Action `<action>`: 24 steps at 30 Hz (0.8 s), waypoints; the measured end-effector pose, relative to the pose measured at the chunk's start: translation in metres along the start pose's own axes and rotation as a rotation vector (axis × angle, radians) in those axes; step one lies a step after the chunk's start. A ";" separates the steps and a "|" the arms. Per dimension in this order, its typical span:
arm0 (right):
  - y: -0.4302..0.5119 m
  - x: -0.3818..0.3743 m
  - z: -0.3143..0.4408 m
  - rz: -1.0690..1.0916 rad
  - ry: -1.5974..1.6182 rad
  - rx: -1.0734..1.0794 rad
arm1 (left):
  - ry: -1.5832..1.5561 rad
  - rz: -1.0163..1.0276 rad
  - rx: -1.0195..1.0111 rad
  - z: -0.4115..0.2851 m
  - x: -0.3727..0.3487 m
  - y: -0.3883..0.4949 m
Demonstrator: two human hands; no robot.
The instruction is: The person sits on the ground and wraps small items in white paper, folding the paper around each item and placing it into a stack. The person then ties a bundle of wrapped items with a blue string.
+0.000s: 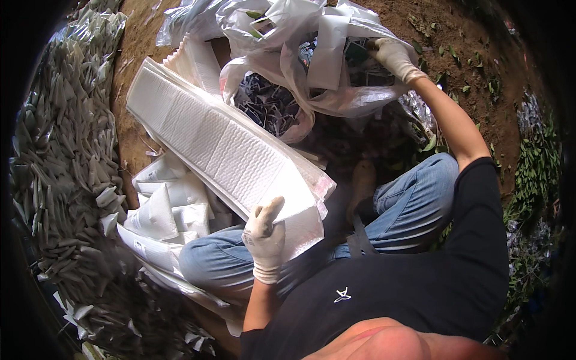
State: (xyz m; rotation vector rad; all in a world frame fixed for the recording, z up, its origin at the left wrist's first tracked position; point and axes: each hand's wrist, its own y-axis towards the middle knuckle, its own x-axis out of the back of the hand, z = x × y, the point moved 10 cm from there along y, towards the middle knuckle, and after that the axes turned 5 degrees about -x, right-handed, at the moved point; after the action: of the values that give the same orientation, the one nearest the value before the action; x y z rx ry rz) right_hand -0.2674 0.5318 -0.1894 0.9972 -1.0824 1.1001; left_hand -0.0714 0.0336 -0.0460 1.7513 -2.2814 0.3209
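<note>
My left hand [266,238], in a white work glove, grips the near edge of a long white quilted pad [225,139], thumb on top and fingers underneath. The pad lies slantwise on a stack of similar ones, its near end bent down over my lap. My right hand [396,58], gloved too, reaches into the mouth of a white plastic bag [355,101]. Its fingertips are at dark green printed pieces [357,51], and I cannot tell whether they pinch any. A white strip [328,54] crosses that bag's opening. Beside it, another bag holds dark, white-edged strips [267,103].
Folded white padded pieces [162,211] lie by my left knee. A broad bank of packed, wrapped bundles [72,148] runs along the left. Bare soil [445,27] with scattered leaves spreads at the upper right. Leafy cuttings [533,175], some in clear plastic, line the right side.
</note>
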 end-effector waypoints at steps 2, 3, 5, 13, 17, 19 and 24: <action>-0.012 0.023 -0.007 0.055 -0.206 -0.128 | 0.195 0.045 -0.046 0.000 -0.003 0.000; -0.021 0.043 0.006 0.016 -0.224 -0.106 | 0.265 0.065 -0.057 0.000 -0.006 0.002; -0.045 0.100 0.058 -0.114 -0.284 0.009 | 0.288 0.100 -0.095 -0.005 -0.014 0.007; -0.291 0.161 0.326 0.166 0.038 0.745 | -0.239 -0.053 -0.103 -0.013 -0.039 0.020; -0.302 0.092 0.305 0.152 0.024 0.343 | -0.054 0.077 -0.216 -0.017 -0.058 -0.002; -0.316 0.126 0.319 -0.468 0.110 0.395 | 0.157 0.124 -0.305 -0.021 -0.064 -0.005; -0.284 0.059 0.315 -0.053 0.625 -0.245 | 0.217 0.216 -0.315 -0.018 -0.051 0.010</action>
State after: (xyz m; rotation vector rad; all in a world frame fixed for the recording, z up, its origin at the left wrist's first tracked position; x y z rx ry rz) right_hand -0.0318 0.1874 -0.0944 0.4328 -0.6523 1.1006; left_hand -0.0678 0.0884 -0.0453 1.2585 -2.2227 0.1678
